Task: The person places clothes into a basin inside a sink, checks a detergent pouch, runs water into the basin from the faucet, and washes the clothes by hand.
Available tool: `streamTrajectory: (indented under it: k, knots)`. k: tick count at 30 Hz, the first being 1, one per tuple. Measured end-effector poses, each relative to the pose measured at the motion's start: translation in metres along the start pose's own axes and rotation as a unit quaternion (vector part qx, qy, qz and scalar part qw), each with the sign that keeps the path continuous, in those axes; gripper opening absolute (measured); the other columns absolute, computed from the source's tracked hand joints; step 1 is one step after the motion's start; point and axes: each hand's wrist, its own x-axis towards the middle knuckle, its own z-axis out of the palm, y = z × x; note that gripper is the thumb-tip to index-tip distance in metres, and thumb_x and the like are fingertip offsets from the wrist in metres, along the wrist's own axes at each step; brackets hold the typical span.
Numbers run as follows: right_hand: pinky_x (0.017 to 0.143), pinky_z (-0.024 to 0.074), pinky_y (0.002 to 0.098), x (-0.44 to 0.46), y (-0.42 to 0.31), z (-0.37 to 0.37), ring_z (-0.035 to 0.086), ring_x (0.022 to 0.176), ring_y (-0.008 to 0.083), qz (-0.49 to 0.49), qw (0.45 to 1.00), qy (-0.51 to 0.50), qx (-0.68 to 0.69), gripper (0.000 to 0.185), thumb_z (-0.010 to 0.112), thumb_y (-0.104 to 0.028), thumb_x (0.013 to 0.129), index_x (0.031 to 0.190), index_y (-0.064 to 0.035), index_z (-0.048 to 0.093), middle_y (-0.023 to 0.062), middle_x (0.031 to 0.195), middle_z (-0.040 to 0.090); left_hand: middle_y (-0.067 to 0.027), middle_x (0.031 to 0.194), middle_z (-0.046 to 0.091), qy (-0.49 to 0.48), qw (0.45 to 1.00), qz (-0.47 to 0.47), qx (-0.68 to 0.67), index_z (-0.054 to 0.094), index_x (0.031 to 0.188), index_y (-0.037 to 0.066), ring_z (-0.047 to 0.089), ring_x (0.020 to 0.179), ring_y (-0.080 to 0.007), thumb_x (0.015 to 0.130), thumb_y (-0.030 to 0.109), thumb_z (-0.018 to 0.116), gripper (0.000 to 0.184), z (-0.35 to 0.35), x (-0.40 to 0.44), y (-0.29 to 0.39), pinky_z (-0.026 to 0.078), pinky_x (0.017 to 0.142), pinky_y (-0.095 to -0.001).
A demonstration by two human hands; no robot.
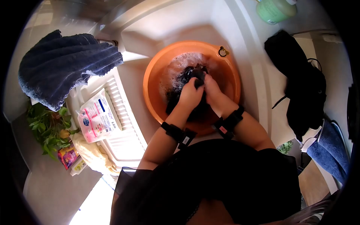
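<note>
An orange basin (150, 88) stands in a pale tub and holds soapy water with foam along its far left side. Dark wet cloth (173, 100) lies in the water, partly under my hands. My left hand (191, 93) is closed on a bunched part of this cloth above the water. Close beside it, my right hand (213, 89) also grips the cloth, its fingers mostly turned away from view. Both wrists wear black straps with small boxes.
Left of the basin, a white ribbed board (129, 138) carries a pink-and-white packet (98, 116). A dark blue towel (63, 62) hangs behind it, near a leafy plant (47, 125). Black cloth (296, 75) drapes over the right edge; a green bottle (275, 10) stands at far right.
</note>
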Motion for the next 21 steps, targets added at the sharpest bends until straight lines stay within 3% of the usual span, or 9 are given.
streamTrajectory:
  k: [1,4,6,9,11,14,16,18,21]
  knots:
    - [0.084,0.0463,0.0317,-0.003,-0.003,0.004,0.059,0.093,0.0185,0.049,0.998,0.002,0.024,0.039,0.042,-0.037,0.096,0.117,-0.0069,0.056,0.0065,0.102,0.062,-0.0269,0.091,0.062,0.018,1.0,-0.015,0.014,0.057,0.103,0.0,0.059,0.09,-0.0434,0.084,0.024,0.058,0.03,-0.001,0.003,-0.001,0.047,0.076,-0.0458]
    - [0.085,0.0454,0.0312,-0.015,-0.012,0.017,0.057,0.095,0.0178,-0.03,0.997,-0.002,-0.067,0.037,0.047,-0.034,0.095,0.118,-0.0052,0.055,0.0068,0.104,0.061,-0.0264,0.092,0.062,0.058,0.987,-0.075,0.13,0.059,0.102,0.0,0.059,0.09,-0.0429,0.083,0.029,0.058,0.035,-0.028,0.015,-0.012,0.047,0.079,-0.0475]
    - [0.076,0.045,0.0275,-0.032,-0.034,0.031,0.056,0.083,0.0142,-0.098,0.99,0.032,-0.098,0.037,0.05,-0.035,0.094,0.107,-0.0006,0.057,0.0071,0.092,0.06,-0.0268,0.09,0.063,0.038,0.978,-0.063,0.195,0.059,0.102,0.0,0.06,0.09,-0.0416,0.081,0.03,0.059,0.037,-0.054,0.01,-0.016,0.047,0.081,-0.046]
    - [0.074,0.0439,0.0282,-0.019,-0.053,0.013,0.053,0.08,0.013,-0.193,0.963,0.049,-0.184,0.044,0.054,-0.039,0.092,0.106,0.002,0.055,0.0079,0.088,0.058,-0.024,0.115,0.055,-0.043,0.905,-0.131,0.402,0.061,0.104,0.002,0.054,0.104,-0.0411,0.08,0.027,0.061,0.035,-0.075,-0.009,-0.022,0.048,0.082,-0.0464]
    - [0.082,0.0443,0.0348,-0.02,-0.059,0.01,0.057,0.094,0.0266,-0.233,0.91,0.114,-0.324,0.046,0.056,-0.035,0.09,0.114,0.0038,0.051,0.0181,0.101,0.06,-0.0191,0.133,0.04,-0.09,0.853,-0.156,0.49,0.056,0.115,0.005,0.044,0.116,-0.0404,0.078,0.033,0.065,0.048,-0.084,-0.011,-0.035,0.045,0.089,-0.0508]
    - [0.091,0.0426,0.0377,-0.041,-0.071,0.022,0.053,0.11,0.0368,-0.237,0.856,0.124,-0.442,0.051,0.057,-0.028,0.088,0.126,0.0034,0.043,0.0248,0.117,0.055,-0.0204,0.141,0.032,0.045,0.906,0.014,0.422,0.04,0.135,0.01,0.036,0.125,-0.0433,0.071,0.047,0.071,0.08,-0.065,-0.016,0.006,0.037,0.098,-0.0557]
    - [0.095,0.041,0.038,-0.033,-0.06,0.015,0.05,0.115,0.0388,-0.242,0.852,0.125,-0.448,0.056,0.058,-0.026,0.087,0.132,0.0025,0.038,0.0262,0.123,0.052,-0.0175,0.151,0.012,-0.116,0.904,0.038,0.41,0.017,0.147,0.022,0.021,0.134,-0.0471,0.062,0.057,0.075,0.108,-0.032,-0.021,0.025,0.026,0.102,-0.0639]
    - [0.098,0.0393,0.038,0.009,-0.029,-0.018,0.049,0.117,0.0385,-0.264,0.875,0.105,-0.392,0.061,0.058,-0.024,0.086,0.136,0.0018,0.033,0.0262,0.125,0.05,-0.0122,0.154,-0.004,-0.251,0.846,0.016,0.469,0.007,0.148,0.032,0.008,0.136,-0.0499,0.057,0.058,0.078,0.118,-0.006,-0.019,0.026,0.019,0.102,-0.0686]
    - [0.099,0.0378,0.0371,0.012,-0.02,-0.027,0.047,0.12,0.0355,-0.263,0.881,0.116,-0.375,0.063,0.059,-0.026,0.087,0.137,-0.0006,0.032,0.0242,0.129,0.048,-0.0093,0.155,-0.009,-0.242,0.828,-0.015,0.506,0.006,0.148,0.033,0.007,0.137,-0.049,0.067,0.047,0.075,0.107,0.009,0.002,0.004,0.018,0.1,-0.0706]
